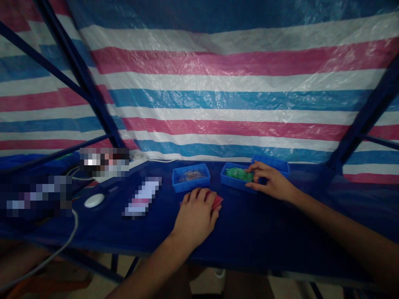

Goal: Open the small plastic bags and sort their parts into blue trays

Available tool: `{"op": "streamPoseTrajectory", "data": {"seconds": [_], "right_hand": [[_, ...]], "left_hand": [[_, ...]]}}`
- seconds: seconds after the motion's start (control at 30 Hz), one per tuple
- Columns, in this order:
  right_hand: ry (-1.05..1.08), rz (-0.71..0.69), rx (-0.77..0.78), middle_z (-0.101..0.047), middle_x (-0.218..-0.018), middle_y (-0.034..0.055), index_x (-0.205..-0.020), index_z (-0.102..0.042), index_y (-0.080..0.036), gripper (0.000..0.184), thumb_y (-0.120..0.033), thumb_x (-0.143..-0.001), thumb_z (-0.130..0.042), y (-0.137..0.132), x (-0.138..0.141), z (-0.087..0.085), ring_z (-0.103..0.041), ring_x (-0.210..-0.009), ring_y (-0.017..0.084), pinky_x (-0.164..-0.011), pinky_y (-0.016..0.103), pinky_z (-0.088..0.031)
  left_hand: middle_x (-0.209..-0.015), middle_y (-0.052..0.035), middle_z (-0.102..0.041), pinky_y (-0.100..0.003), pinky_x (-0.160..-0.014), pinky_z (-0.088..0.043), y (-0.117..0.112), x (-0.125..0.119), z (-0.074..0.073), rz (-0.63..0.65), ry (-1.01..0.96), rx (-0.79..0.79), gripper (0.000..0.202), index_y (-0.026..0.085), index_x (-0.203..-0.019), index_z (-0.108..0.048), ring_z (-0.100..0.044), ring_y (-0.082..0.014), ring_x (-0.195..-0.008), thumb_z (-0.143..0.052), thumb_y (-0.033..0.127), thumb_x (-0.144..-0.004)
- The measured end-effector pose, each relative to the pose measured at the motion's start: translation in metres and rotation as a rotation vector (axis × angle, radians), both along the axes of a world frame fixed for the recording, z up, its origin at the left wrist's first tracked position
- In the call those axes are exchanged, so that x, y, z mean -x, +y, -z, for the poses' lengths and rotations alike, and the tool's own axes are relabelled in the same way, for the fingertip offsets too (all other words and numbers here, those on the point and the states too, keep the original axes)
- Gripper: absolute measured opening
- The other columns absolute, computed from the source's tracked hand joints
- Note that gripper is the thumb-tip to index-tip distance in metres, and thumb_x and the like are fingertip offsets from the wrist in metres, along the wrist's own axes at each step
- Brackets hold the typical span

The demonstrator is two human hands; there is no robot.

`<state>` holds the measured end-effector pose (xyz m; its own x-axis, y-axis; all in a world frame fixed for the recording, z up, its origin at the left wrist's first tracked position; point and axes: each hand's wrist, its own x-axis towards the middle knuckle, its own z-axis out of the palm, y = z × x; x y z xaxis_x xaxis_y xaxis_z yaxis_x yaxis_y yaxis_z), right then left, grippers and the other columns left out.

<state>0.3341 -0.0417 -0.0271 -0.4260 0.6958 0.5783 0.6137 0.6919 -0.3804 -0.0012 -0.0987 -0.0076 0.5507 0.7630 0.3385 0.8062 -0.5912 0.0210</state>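
Note:
My left hand lies knuckles up on the blue table, fingers curled over a flat red piece that sticks out at its right side. My right hand reaches to the middle blue tray, its fingers pinching a green crinkly packet that lies in the tray. Left of it stands another blue tray with clear-wrapped pieces inside. A third blue tray sits behind my right hand.
A white mouse with a cable lies at the left, beside blurred-out items. A striped pink, white and blue tarpaulin on dark poles closes off the back and sides. The table's front edge runs just below my forearms.

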Motion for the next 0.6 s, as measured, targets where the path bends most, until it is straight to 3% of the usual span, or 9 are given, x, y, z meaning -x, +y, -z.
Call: {"op": "streamPoseTrajectory", "data": {"seconds": [0.13, 0.2, 0.23, 0.3, 0.37, 0.47, 0.6], "right_hand": [[0.024, -0.036, 0.063, -0.066, -0.125, 0.0081, -0.075, -0.06, -0.024, 0.037, -0.05, -0.081, -0.085, -0.008, -0.011, -0.009, -0.066, -0.123, 0.032, -0.104, 0.05, -0.056], [-0.024, 0.024, 0.044, -0.063, -0.135, 0.0099, -0.095, -0.067, -0.026, 0.039, -0.054, -0.077, -0.088, -0.012, -0.014, -0.014, -0.062, -0.13, 0.034, -0.109, 0.054, -0.053], [-0.063, 0.062, 0.027, -0.06, -0.141, 0.0113, -0.111, -0.068, -0.027, 0.05, -0.056, -0.075, -0.088, -0.014, -0.014, -0.015, -0.058, -0.135, 0.036, -0.114, 0.057, -0.049], [-0.147, 0.124, 0.008, -0.053, -0.153, 0.0143, -0.141, -0.058, -0.028, 0.08, -0.061, -0.075, -0.087, -0.015, -0.015, -0.015, -0.048, -0.146, 0.04, -0.121, 0.061, -0.04], [-0.211, 0.163, 0.027, -0.048, -0.16, 0.0161, -0.157, -0.045, -0.027, 0.096, -0.065, -0.077, -0.083, -0.014, -0.015, -0.011, -0.04, -0.152, 0.041, -0.125, 0.063, -0.033], [-0.264, 0.201, 0.083, -0.048, -0.161, 0.0176, -0.16, -0.042, -0.023, 0.1, -0.068, -0.079, -0.079, -0.01, -0.017, -0.004, -0.037, -0.154, 0.042, -0.127, 0.064, -0.03], [-0.293, 0.201, 0.102, -0.049, -0.16, 0.018, -0.159, -0.044, -0.023, 0.105, -0.071, -0.073, -0.082, -0.013, -0.016, -0.009, -0.034, -0.155, 0.043, -0.129, 0.065, -0.025]], "left_hand": [[-0.14, -0.0157, -0.063, -0.06, -0.112, -0.043, 0.003, -0.005, 0.008, -0.051, -0.021, -0.047, 0.053, 0.024, -0.158, -0.045, -0.054, -0.0357, -0.134, -0.047, 0.037, -0.106], [-0.144, -0.0147, -0.061, -0.062, -0.116, -0.038, 0.004, -0.006, 0.009, -0.042, -0.025, -0.067, 0.052, 0.026, -0.157, -0.046, -0.052, -0.0353, -0.138, -0.048, 0.033, -0.106], [-0.148, -0.0133, -0.059, -0.062, -0.12, -0.035, 0.004, -0.006, 0.01, -0.024, -0.026, -0.079, 0.049, 0.027, -0.155, -0.049, -0.049, -0.0349, -0.142, -0.048, 0.03, -0.106], [-0.156, -0.0088, -0.052, -0.06, -0.124, -0.03, 0.005, -0.005, 0.01, 0.032, -0.028, -0.088, 0.049, 0.03, -0.153, -0.052, -0.041, -0.0333, -0.149, -0.048, 0.024, -0.105], [-0.158, -0.0047, -0.051, -0.057, -0.125, -0.032, 0.008, -0.004, 0.011, 0.08, -0.038, -0.069, 0.052, 0.032, -0.154, -0.051, -0.039, -0.031, -0.151, -0.048, 0.019, -0.103], [-0.152, -0.004, -0.058, -0.055, -0.122, -0.038, 0.011, -0.003, 0.013, 0.089, -0.061, -0.026, 0.054, 0.032, -0.152, -0.053, -0.044, -0.0296, -0.147, -0.05, 0.016, -0.101], [-0.15, -0.0072, -0.059, -0.058, -0.126, -0.032, 0.011, -0.004, 0.012, 0.05, -0.085, -0.039, 0.047, 0.028, -0.147, -0.059, -0.043, -0.0309, -0.148, -0.051, 0.021, -0.101]]}}
